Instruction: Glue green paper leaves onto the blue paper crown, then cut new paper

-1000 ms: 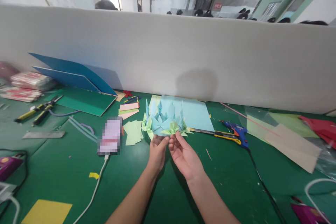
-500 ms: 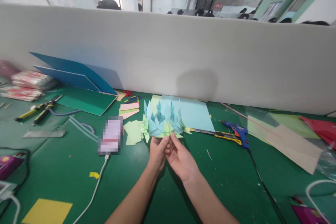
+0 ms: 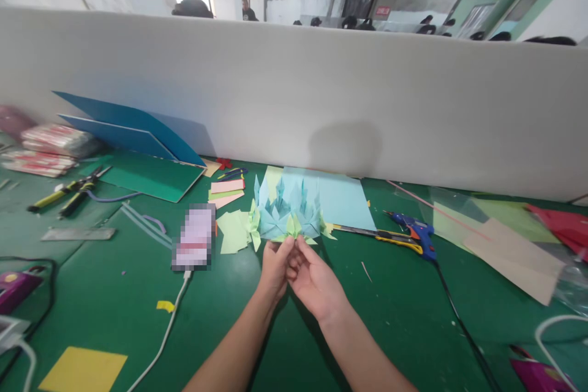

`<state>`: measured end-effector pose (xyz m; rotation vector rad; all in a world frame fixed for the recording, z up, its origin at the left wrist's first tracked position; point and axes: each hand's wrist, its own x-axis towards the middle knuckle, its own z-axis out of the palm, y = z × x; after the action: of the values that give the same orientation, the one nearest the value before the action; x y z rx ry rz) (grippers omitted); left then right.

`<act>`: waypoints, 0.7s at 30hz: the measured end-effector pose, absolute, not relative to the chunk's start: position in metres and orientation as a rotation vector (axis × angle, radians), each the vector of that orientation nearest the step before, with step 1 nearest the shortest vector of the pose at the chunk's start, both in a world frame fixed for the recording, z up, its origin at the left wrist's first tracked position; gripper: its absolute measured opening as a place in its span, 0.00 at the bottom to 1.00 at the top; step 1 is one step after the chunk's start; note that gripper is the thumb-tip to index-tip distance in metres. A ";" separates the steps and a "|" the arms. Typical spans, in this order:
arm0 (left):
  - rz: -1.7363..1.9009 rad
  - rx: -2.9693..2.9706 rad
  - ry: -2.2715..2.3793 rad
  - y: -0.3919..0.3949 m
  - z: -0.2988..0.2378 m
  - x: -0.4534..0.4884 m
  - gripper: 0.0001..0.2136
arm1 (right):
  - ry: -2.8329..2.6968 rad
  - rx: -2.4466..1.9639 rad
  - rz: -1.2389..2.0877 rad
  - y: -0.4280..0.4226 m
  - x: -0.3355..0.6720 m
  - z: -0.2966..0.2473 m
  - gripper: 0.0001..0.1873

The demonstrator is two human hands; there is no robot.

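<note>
Blue folded paper points stand up in a ring with green paper leaves round its lower edge, forming an origami paper crown (image 3: 274, 220). My left hand (image 3: 275, 266) grips its near edge, the thumb by the front green leaf piece (image 3: 294, 226). Close beside it, my right hand (image 3: 312, 275) pinches the same edge, with thumb and finger at that green piece. The two hands touch, and the fingers underneath are partly hidden. Behind the crown lies a light blue paper sheet (image 3: 346, 199); pale green paper slips (image 3: 233, 233) lie to its left.
A blue glue gun (image 3: 420, 236) and a yellow utility knife (image 3: 399, 241) lie to the right. At left are a blurred-out phone (image 3: 193, 237) on a white cable, pliers (image 3: 76, 193) and a metal ruler (image 3: 78, 234). A white partition (image 3: 257, 86) stands behind the green table (image 3: 202, 331).
The paper crown has shifted very slightly to the right and tilted a little in my hands. Both hands keep their grip. A person beyond the partition has come further into view.
</note>
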<state>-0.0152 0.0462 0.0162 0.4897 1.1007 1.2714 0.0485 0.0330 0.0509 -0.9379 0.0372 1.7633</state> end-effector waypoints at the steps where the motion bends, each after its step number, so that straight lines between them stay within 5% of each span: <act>1: 1.254 0.504 1.101 0.046 0.016 -0.015 0.21 | 0.046 -0.955 1.772 0.033 0.049 0.052 0.13; 21: 1.214 0.513 1.098 0.044 0.019 -0.016 0.19 | -0.015 -0.985 1.738 0.030 0.049 0.051 0.12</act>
<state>-0.0161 0.0438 0.0194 0.5130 1.0982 1.2140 0.0486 0.0305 0.0513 -0.9848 -0.0147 1.7377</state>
